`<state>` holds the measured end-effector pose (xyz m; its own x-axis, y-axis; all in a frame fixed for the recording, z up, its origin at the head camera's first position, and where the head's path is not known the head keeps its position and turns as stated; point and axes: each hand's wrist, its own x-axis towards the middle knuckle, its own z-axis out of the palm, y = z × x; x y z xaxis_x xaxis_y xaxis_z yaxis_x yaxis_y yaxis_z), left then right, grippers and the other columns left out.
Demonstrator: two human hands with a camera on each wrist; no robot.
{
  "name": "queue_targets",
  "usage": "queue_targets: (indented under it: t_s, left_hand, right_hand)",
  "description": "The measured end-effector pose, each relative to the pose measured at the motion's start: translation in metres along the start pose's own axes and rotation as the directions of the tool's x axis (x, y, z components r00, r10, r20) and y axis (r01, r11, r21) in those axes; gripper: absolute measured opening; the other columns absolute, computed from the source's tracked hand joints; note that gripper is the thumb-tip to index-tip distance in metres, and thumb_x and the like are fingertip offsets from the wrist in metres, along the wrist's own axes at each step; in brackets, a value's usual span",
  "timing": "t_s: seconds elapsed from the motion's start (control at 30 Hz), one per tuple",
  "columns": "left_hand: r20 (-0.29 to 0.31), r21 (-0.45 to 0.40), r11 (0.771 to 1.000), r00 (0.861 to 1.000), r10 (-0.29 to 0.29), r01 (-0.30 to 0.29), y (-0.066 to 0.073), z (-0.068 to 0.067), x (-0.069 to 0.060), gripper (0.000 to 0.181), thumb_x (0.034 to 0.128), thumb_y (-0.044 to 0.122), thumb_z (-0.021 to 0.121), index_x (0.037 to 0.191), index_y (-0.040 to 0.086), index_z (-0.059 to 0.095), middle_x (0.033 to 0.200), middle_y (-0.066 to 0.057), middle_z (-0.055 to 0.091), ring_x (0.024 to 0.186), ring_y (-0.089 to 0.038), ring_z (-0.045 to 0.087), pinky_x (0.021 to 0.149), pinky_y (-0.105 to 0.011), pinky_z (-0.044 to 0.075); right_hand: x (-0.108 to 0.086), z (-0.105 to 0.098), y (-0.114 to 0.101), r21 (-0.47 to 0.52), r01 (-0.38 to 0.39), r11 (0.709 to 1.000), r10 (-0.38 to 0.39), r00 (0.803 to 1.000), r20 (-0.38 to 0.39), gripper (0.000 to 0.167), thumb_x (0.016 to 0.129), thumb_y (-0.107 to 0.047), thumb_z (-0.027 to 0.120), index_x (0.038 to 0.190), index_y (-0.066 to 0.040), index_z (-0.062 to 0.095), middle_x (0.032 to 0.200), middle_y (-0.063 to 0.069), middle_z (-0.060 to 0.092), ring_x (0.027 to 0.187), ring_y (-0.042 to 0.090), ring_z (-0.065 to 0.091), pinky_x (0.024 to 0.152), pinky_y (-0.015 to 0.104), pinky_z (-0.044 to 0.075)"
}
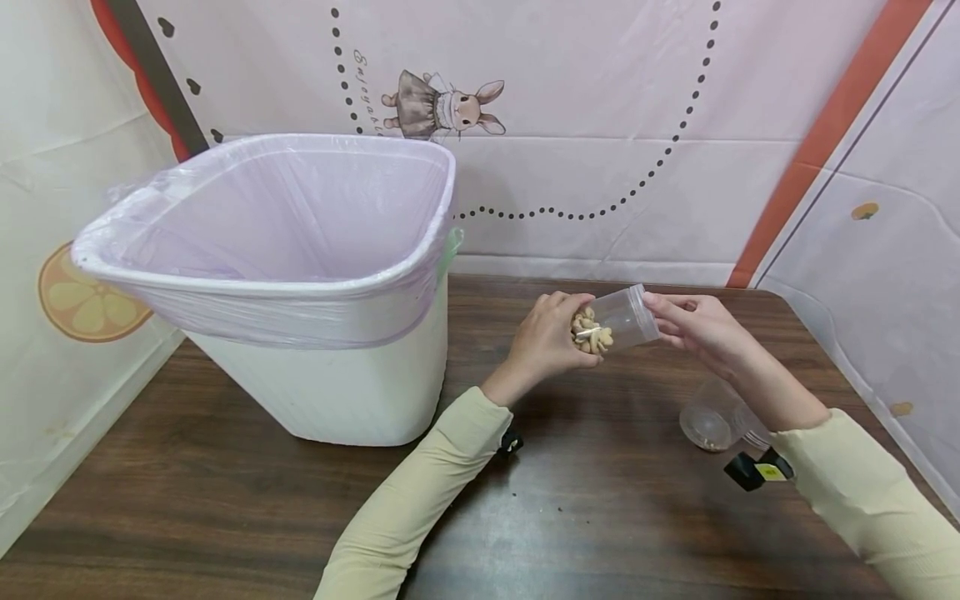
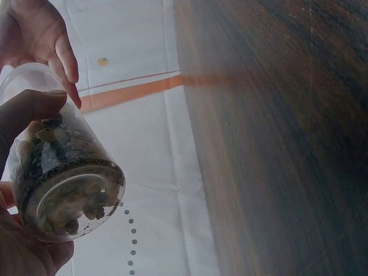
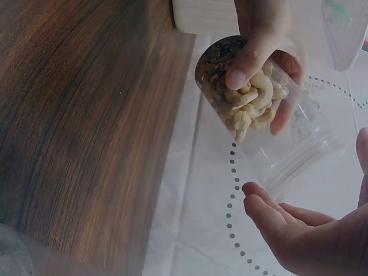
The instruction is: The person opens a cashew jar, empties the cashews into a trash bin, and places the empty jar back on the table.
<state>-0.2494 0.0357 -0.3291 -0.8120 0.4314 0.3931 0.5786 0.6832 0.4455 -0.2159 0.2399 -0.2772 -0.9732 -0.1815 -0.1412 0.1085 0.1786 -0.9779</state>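
My left hand (image 1: 551, 337) grips a clear plastic jar (image 1: 626, 321) around its base end, thumb and fingers on opposite sides. Cashew nuts (image 3: 256, 100) lie bunched toward the base of the jar, which is tilted with its threaded mouth toward my right hand (image 1: 701, 329). The fingers of that hand are fairly straight and lie at the rim; in the right wrist view their tips (image 3: 253, 192) are close under it, and contact is hard to tell. From the left wrist view, the jar's round bottom (image 2: 77, 201) faces the camera.
A white bin (image 1: 360, 383) with a translucent purple liner (image 1: 277, 317) stands at the left. Another clear jar (image 1: 705, 421) with small bits at its bottom is on the brown table (image 1: 600, 533), partly behind the right forearm. Patterned cloth (image 1: 585, 100) hangs behind and at the sides.
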Motion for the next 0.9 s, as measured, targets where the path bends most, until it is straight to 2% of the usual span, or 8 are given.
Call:
queue_targets:
  t_s: [0.13,0.2,0.37,0.5,0.57,0.73,0.8,0.9]
  left_hand:
    - [-0.011,0.005,1.0,1.0,0.003,-0.003,-0.0002,0.0006,-0.0006,0.079,0.0538,0.035,0.085,0.125,0.019,0.053,0.109,-0.001,0.057,0.094,-0.014,0.048,0.071,-0.024,0.043]
    - [-0.01,0.008,1.0,1.0,0.005,-0.005,-0.0003,0.0005,-0.0011,0.079,0.0538,0.035,0.085,0.124,0.019,0.053,0.109,-0.001,0.057,0.093,-0.013,0.049,0.071,-0.023,0.043]
    - [-0.005,-0.005,1.0,1.0,0.005,-0.005,-0.0008,-0.0001,-0.0018,0.078,0.054,0.035,0.085,0.124,0.019,0.054,0.108,-0.001,0.058,0.092,-0.013,0.049,0.071,-0.022,0.042]
    - [0.007,-0.028,1.0,1.0,0.002,-0.001,-0.0017,-0.0006,-0.0022,0.079,0.0539,0.035,0.085,0.124,0.018,0.054,0.106,-0.001,0.058,0.091,-0.013,0.049,0.072,-0.022,0.041]
    - [0.02,-0.041,0.999,1.0,-0.002,0.003,-0.0021,-0.001,-0.0025,0.079,0.0539,0.036,0.085,0.125,0.017,0.054,0.105,-0.001,0.058,0.091,-0.012,0.049,0.072,-0.021,0.041]
    - [0.06,-0.098,0.995,0.998,-0.022,0.028,-0.0033,-0.0014,-0.0023,0.081,0.0532,0.036,0.086,0.125,0.017,0.054,0.104,-0.001,0.058,0.09,-0.012,0.048,0.073,-0.021,0.04]
    - [0.075,-0.118,0.992,0.997,-0.028,0.037,-0.0037,-0.0015,-0.0021,0.082,0.0527,0.036,0.086,0.125,0.018,0.053,0.105,-0.001,0.058,0.09,-0.012,0.049,0.074,-0.022,0.04]
    - [0.091,-0.141,0.989,0.996,-0.026,0.039,-0.0041,-0.002,-0.002,0.082,0.0525,0.035,0.086,0.125,0.017,0.053,0.105,-0.001,0.059,0.092,-0.013,0.05,0.078,-0.023,0.04]
  right_hand:
    - [0.0003,0.0023,0.0001,-0.087,-0.009,0.996,0.008,1.0,-0.014,0.068,0.092,-0.029,0.05,0.135,0.016,0.023,0.123,0.015,0.043,0.087,-0.008,0.053,0.078,0.013,0.046]
    - [0.0005,0.0029,0.0003,-0.103,-0.006,0.995,0.004,1.0,-0.013,0.067,0.092,-0.027,0.051,0.135,0.016,0.024,0.127,0.019,0.038,0.088,-0.007,0.053,0.079,0.014,0.046]
    - [0.0004,0.0032,0.0006,-0.088,0.005,0.996,-0.006,1.0,-0.014,0.067,0.09,-0.024,0.054,0.134,0.017,0.024,0.117,0.011,0.046,0.087,-0.005,0.055,0.079,0.015,0.047]
    - [0.0,0.0031,0.0011,-0.049,0.023,0.999,-0.024,1.0,-0.005,0.067,0.089,-0.021,0.056,0.134,0.017,0.024,0.121,0.014,0.046,0.088,-0.005,0.055,0.079,0.015,0.046]
    - [-0.0003,0.003,0.0018,-0.02,0.036,0.999,-0.035,0.999,0.01,0.066,0.089,-0.017,0.056,0.135,0.016,0.023,0.13,0.02,0.037,0.09,-0.005,0.055,0.081,0.014,0.046]
    - [-0.0004,0.0014,0.0038,-0.006,0.046,0.999,-0.045,0.998,0.036,0.066,0.089,-0.014,0.056,0.138,0.012,0.021,0.14,0.024,0.026,0.094,-0.006,0.053,0.082,0.013,0.044]
    - [-0.0008,0.0007,0.0042,-0.024,0.052,0.998,-0.051,0.998,0.043,0.066,0.089,-0.015,0.057,0.138,0.011,0.022,0.141,0.025,0.025,0.095,-0.006,0.052,0.082,0.013,0.044]
    - [-0.0021,0.0,0.0044,-0.047,0.071,0.996,-0.068,0.996,0.055,0.066,0.088,-0.014,0.057,0.138,0.011,0.022,0.137,0.02,0.033,0.096,-0.005,0.052,0.082,0.014,0.045]
